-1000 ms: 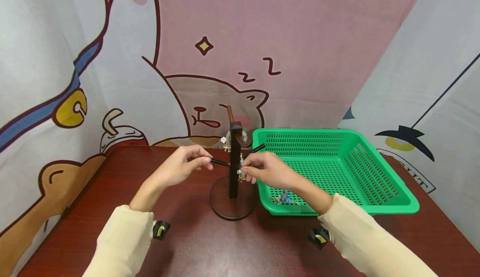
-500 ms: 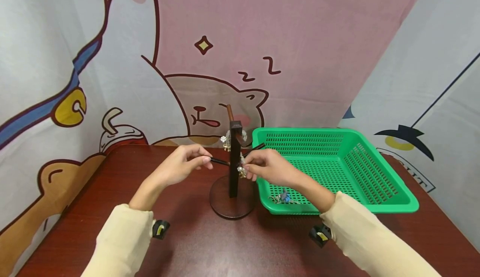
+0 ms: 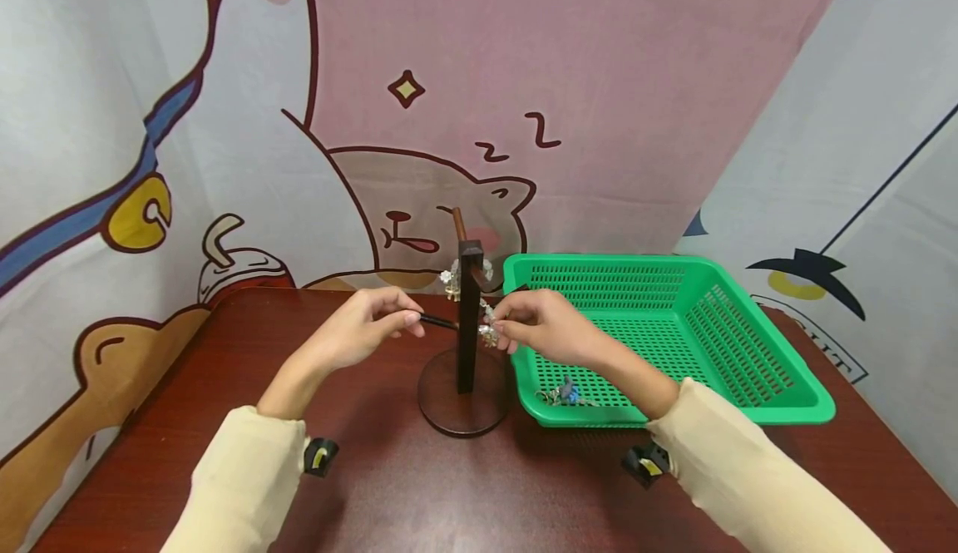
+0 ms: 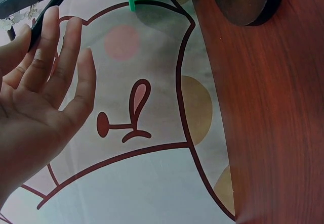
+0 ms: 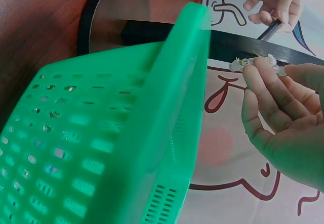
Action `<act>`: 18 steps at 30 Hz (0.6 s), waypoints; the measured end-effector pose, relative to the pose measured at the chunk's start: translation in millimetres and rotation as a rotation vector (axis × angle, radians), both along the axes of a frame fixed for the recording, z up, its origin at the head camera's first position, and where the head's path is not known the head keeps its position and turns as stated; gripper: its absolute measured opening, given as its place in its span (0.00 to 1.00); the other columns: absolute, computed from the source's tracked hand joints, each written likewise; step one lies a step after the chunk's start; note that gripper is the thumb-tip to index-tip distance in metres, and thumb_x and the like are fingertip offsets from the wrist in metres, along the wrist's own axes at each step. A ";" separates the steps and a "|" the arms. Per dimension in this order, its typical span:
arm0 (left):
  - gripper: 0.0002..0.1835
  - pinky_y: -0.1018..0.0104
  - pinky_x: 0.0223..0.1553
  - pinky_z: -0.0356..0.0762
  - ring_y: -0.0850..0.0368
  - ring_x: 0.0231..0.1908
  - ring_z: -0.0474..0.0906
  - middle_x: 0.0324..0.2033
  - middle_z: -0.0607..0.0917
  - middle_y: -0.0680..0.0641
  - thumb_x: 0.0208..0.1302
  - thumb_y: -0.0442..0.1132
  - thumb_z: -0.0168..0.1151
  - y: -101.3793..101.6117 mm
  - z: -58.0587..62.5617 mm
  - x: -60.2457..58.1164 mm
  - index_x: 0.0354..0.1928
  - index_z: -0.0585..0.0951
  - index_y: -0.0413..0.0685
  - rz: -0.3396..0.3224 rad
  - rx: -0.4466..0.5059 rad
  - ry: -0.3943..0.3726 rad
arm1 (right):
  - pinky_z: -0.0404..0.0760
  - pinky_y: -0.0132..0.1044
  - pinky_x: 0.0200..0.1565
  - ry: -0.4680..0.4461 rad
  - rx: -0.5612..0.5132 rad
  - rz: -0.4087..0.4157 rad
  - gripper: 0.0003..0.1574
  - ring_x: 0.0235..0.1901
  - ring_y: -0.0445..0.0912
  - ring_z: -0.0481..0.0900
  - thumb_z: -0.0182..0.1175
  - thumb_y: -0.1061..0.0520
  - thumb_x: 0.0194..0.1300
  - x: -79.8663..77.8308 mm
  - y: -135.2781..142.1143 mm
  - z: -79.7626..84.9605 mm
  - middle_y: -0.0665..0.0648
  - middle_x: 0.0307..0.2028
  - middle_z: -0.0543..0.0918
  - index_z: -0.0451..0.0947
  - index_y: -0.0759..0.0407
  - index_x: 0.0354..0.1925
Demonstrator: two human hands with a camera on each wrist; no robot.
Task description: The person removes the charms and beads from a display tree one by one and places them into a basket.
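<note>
Right hand point(image 3: 550, 328): thumb and fingers pinching a beaded piece point(image 3: 489, 335) with pale flowers, just right of the post point(image 3: 467, 320). Whether its loop went round the stand's right-hand arm could not be told; the hand covered most of that arm. Left hand point(image 3: 367, 328): thumb and fingers pinched on the end of the black left-hand arm point(image 3: 440, 322), apparently bracing it. Farther up, a second beaded piece point(image 3: 451, 280) hung near the post's top. Stand's round base point(image 3: 479, 416) sat upright, mid-table, short of the far edge. Green basket point(image 3: 674, 416) filled the table's point(image 3: 404, 495) far right corner, small trinkets point(image 3: 569, 392) in its near left corner.

Risks, my judgement: a hard tug with beads snagged could twist or tip the stand, more so if the left hand let go; a thin pinch might drop the piece.
</note>
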State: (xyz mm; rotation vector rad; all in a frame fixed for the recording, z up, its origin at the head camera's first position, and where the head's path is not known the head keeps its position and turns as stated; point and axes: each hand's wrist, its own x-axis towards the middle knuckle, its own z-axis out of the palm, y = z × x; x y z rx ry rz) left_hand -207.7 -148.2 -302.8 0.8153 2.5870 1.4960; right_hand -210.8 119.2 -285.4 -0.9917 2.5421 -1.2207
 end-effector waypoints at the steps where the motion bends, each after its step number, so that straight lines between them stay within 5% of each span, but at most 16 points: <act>1: 0.09 0.57 0.40 0.75 0.55 0.35 0.79 0.28 0.84 0.45 0.65 0.33 0.54 -0.1 0.0 0.0 0.39 0.78 0.33 0.000 0.000 0.000 | 0.71 0.34 0.26 -0.002 0.004 -0.004 0.06 0.26 0.49 0.80 0.55 0.62 0.64 0.0 0.7 0.8 0.51 0.24 0.81 0.78 0.61 0.36; 18: 0.09 0.56 0.40 0.75 0.55 0.34 0.79 0.27 0.84 0.48 0.65 0.33 0.54 0.0 -0.4 -0.5 0.39 0.78 0.33 0.000 -0.006 0.004 | 0.71 0.36 0.29 -0.007 0.010 -0.048 0.07 0.25 0.44 0.79 0.55 0.62 0.64 -2.5 15.3 10.7 0.58 0.26 0.82 0.79 0.63 0.37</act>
